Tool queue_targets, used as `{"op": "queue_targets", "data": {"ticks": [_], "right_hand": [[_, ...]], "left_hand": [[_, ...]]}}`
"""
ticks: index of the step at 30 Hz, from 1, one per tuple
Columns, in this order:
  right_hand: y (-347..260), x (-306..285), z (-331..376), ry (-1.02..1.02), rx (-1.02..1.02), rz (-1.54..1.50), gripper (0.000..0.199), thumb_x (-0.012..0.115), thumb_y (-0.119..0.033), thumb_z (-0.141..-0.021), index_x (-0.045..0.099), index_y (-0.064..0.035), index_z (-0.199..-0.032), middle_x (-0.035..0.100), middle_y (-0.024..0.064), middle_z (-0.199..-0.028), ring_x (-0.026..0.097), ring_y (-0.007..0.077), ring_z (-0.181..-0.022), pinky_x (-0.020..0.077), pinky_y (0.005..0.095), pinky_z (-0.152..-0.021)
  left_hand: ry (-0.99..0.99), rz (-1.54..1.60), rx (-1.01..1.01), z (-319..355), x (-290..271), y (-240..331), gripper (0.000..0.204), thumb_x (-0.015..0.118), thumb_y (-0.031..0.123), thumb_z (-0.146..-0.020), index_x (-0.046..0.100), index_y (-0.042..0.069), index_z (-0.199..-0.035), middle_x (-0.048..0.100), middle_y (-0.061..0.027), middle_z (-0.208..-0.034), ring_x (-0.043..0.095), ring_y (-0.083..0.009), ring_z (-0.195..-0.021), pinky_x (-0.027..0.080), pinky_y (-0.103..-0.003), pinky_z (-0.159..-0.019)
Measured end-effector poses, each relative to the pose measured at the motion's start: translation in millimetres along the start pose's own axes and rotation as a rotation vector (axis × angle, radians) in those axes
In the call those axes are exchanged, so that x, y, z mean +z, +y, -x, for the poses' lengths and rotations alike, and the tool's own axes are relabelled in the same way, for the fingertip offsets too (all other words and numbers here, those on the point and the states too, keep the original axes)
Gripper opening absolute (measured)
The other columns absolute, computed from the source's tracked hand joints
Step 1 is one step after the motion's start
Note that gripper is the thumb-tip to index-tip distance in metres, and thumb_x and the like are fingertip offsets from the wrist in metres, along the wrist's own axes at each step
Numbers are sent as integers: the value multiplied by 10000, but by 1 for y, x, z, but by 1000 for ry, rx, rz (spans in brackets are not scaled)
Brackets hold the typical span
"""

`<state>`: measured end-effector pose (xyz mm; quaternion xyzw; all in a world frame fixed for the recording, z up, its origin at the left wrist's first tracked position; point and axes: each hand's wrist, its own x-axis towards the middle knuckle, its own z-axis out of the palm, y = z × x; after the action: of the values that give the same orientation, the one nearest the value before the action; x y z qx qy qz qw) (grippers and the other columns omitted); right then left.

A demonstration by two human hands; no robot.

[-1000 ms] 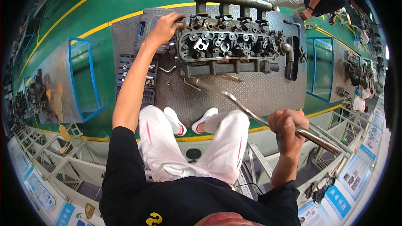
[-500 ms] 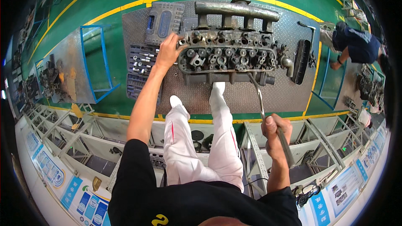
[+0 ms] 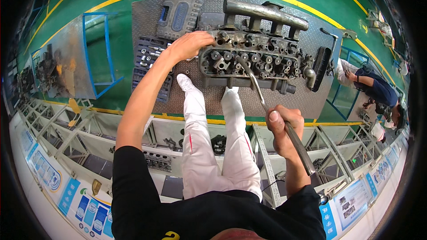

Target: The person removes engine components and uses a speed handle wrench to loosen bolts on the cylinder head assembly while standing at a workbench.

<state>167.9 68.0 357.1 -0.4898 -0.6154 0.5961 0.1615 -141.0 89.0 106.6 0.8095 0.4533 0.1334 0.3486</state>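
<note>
A greasy cylinder head with rows of valve springs lies on a checkered metal plate. A pipe-shaped manifold runs along its far side. My left hand reaches to the far left corner of the head, its fingers bent together against it; their tips are partly hidden. My right hand is closed round a long curved metal bar. The bar's thick end points back toward me. Its bent tip reaches over the valve springs, left of the head's middle; whether it touches cannot be seen.
Left of the head lie a closed grey tool case and an open socket tray. A long black tray-like part lies at the right. Another person bends over at the far right. A frame table stands at the left.
The bar's tip has moved left and away from me, from the head's near edge to over the springs. My left hand has shifted right along the head's corner. The other person bends lower.
</note>
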Motion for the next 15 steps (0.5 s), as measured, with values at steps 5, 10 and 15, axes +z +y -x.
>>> {"op": "queue_targets", "data": {"ticks": [5, 10, 15], "right_hand": [[-5, 42, -7, 39, -8, -42, 549, 528, -380, -1012, 362, -38, -616, 380, 10, -508, 322, 88, -447, 226, 291, -427], [-25, 77, -24, 136, -97, -116, 495, 503, -306, -1032, 353, -56, -631, 330, 1, -508, 271, 86, -441, 195, 281, -424], [-32, 97, -42, 219, 31, -120, 515, 512, -341, -1028, 427, -22, -633, 420, 8, -529, 352, 86, -467, 251, 269, -440]], "left_hand": [[316, 160, -162, 17, 6, 10, 696, 790, 141, -754, 485, 100, -1378, 571, -122, -1284, 520, -328, -1224, 429, -436, -1048], [441, 125, -307, 36, 30, -4, 509, 777, 348, -777, 618, 63, -1168, 620, -106, -1177, 545, -310, -1161, 454, -417, -994], [621, 176, -298, 24, 56, 4, 423, 790, 176, -769, 619, 23, -1124, 621, -115, -1120, 562, -307, -1084, 461, -424, -921]]}}
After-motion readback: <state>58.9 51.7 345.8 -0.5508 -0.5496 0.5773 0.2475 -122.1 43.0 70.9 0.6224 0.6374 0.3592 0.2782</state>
